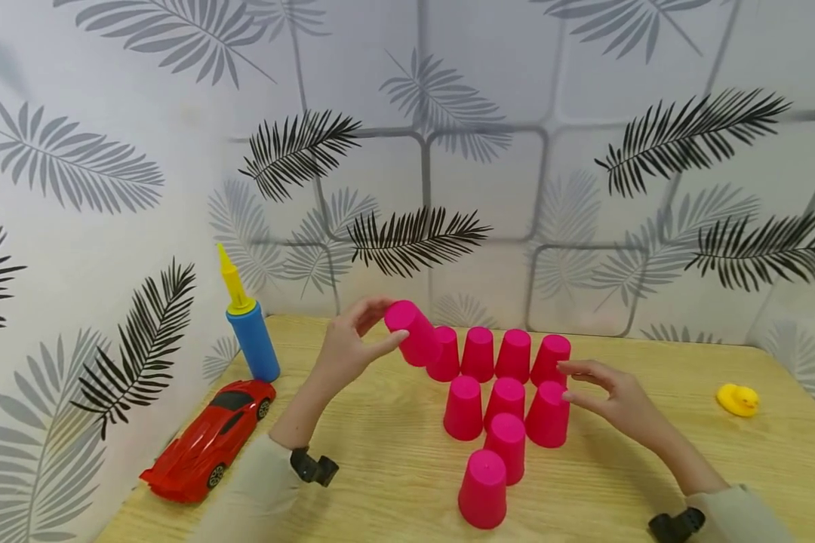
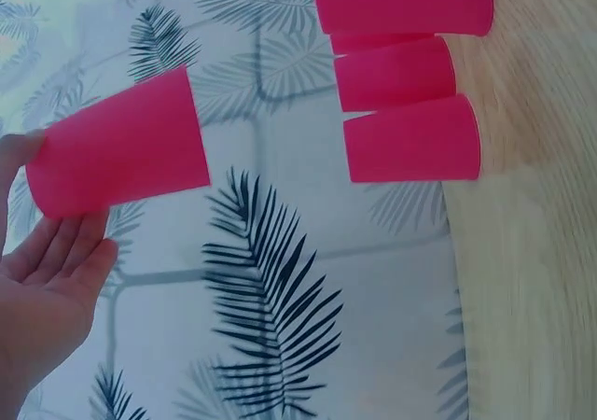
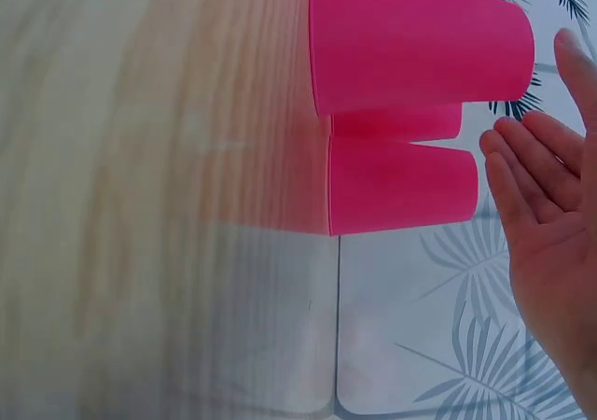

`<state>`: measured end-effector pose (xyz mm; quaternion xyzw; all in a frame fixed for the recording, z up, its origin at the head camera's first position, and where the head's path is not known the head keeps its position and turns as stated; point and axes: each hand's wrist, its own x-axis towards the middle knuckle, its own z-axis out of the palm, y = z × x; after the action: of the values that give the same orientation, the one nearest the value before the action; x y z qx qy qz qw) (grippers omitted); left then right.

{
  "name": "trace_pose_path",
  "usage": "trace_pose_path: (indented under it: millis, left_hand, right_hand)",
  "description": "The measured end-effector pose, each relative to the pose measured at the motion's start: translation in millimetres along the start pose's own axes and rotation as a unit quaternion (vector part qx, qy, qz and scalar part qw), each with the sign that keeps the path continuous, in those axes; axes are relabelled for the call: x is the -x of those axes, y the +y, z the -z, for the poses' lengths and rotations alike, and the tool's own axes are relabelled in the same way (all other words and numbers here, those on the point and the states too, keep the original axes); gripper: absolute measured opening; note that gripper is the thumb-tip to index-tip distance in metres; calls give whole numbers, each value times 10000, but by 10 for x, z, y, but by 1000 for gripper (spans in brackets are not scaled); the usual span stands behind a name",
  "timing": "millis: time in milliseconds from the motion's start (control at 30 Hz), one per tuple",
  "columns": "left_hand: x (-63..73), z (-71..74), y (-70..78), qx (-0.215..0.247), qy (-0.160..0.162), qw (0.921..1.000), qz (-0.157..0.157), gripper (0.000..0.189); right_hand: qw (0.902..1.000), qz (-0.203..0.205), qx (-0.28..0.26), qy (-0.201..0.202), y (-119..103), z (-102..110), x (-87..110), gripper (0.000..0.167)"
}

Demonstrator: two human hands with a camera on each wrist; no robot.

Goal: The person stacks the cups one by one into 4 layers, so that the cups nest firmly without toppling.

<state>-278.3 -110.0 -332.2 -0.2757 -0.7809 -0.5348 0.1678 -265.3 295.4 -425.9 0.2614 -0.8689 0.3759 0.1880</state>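
Observation:
My left hand (image 1: pixel 355 339) grips a pink plastic cup (image 1: pixel 410 332), thumb on one side and fingers on the other. That cup is raised and tilted, its closed end toward the hand in the left wrist view. It overlaps the leftmost cup (image 1: pixel 444 358) of the back row in the head view. My right hand (image 1: pixel 614 396) holds nothing, its fingers loosely extended beside the rightmost back cup (image 1: pixel 552 360) and the right cup of the middle row (image 1: pixel 548 416). In the right wrist view the fingertips (image 3: pixel 494 163) are close to the tops of the upside-down cups.
Several upside-down pink cups stand in rows narrowing to a front cup (image 1: pixel 483 490) on the wooden table (image 1: pixel 380 452). A red toy car (image 1: pixel 210 441) and a blue-and-yellow hand pump (image 1: pixel 253 339) are at the left. A yellow rubber duck (image 1: pixel 738 400) sits at the right. Leaf-patterned wall covering (image 1: pixel 489 188) backs the table.

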Motion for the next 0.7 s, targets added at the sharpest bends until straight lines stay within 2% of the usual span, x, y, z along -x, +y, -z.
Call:
trace_pose_path:
  millis: [133, 267, 500, 700]
  left_hand:
    - [-204, -213, -86, 165, 298, 9992, -194, 48]
    - [-366, -407, -215, 272, 392, 9987, -156, 48]
    - [-549, -658, -431, 200, 305, 9993, -40, 46]
    - [-634, -807, -500, -69, 94, 9999, 47, 48]
  right_hand:
    - [9995, 1, 226, -237, -27, -28, 11, 43]
    - [9988, -32, 277, -412, -25, -62, 9, 45]
    - [9983, 59, 208, -539, -3, -96, 15, 44]
    - [9984, 70, 107, -550, 8, -74, 22, 42]
